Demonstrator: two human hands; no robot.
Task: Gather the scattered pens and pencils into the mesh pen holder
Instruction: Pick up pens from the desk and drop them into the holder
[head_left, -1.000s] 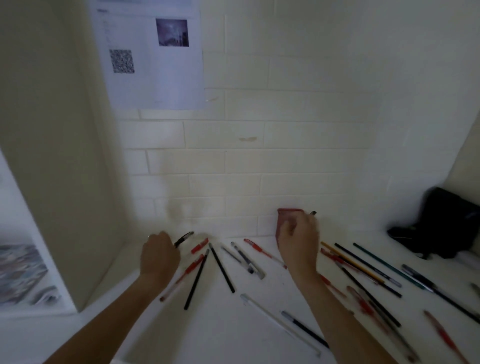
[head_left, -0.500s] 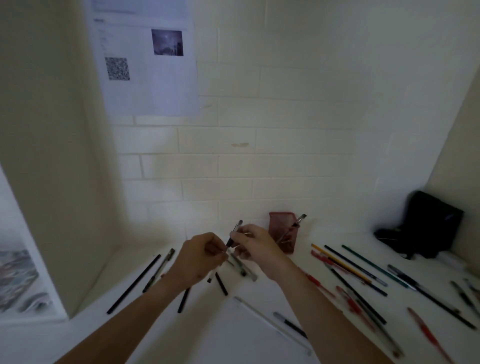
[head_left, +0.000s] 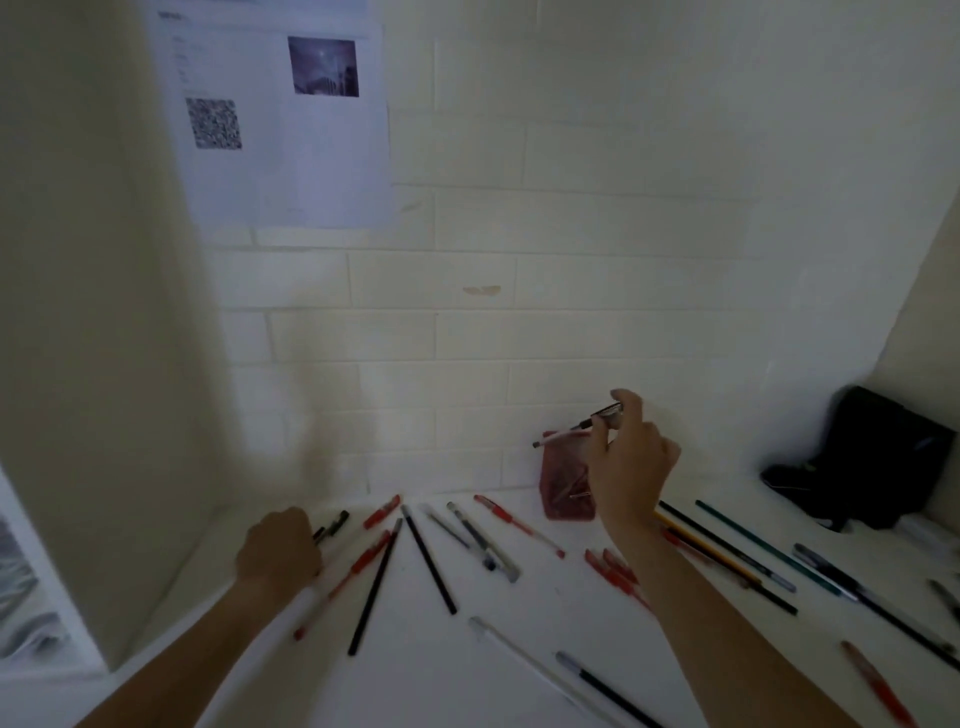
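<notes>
Pinching a dark, clear-barrelled pen (head_left: 582, 427) in its fingertips, the right hand (head_left: 631, 470) holds it tilted just above the red mesh pen holder (head_left: 562, 483) by the wall; the left hand (head_left: 278, 545) is closed around black pens (head_left: 332, 525) on the white desk (head_left: 441, 675).

Red mesh pen holder (head_left: 563, 483) stands upright against the tiled wall, a few pens inside. Dark pen with clear barrel (head_left: 582, 427) is tilted, tip just above holder rim. Red, black, green and yellow pens and pencils (head_left: 431, 558) are scattered flat across the white desk, both sides of holder.
</notes>
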